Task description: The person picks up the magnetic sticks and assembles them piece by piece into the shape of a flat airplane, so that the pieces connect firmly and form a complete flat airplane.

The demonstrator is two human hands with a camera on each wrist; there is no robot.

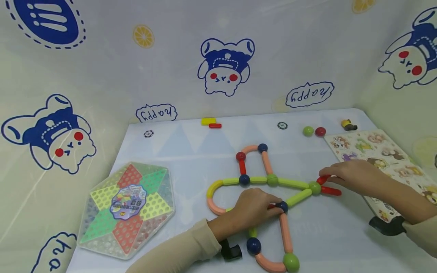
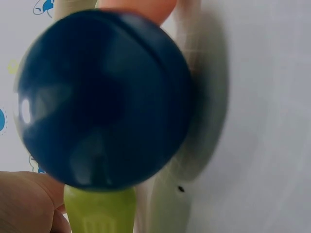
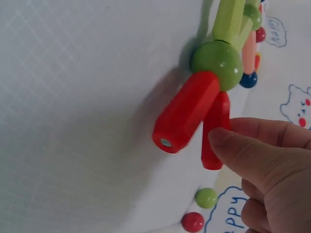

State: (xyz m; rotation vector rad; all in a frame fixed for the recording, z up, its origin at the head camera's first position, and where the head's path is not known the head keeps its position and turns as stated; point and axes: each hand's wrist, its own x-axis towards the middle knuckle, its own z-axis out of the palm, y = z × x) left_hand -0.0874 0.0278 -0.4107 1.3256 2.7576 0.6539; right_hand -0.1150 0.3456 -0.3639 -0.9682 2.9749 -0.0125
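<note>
A figure of magnetic rods and balls lies flat on the table. My right hand [image 1: 355,178] pinches a short red rod [image 3: 214,145] between thumb and fingers. That rod meets a green ball [image 3: 217,65], with a second red rod [image 3: 187,114] alongside. My left hand [image 1: 254,208] pinches another red rod [image 1: 271,206], mostly hidden by the fingers, beside a dark blue ball [image 1: 283,206]. Another blue ball [image 2: 104,102] fills much of the left wrist view, a lime rod [image 2: 99,208] attached. Salmon rods [image 1: 286,233] and a yellow curved piece [image 1: 213,187] form other parts.
A hexagonal checkers board [image 1: 128,252] lies at left. A sticker sheet [image 1: 379,146] lies under the right forearm. Toward the back are a loose green ball [image 1: 308,131], a red ball [image 1: 320,131], a yellow block [image 1: 208,121] and a small yellow-black toy [image 1: 348,124].
</note>
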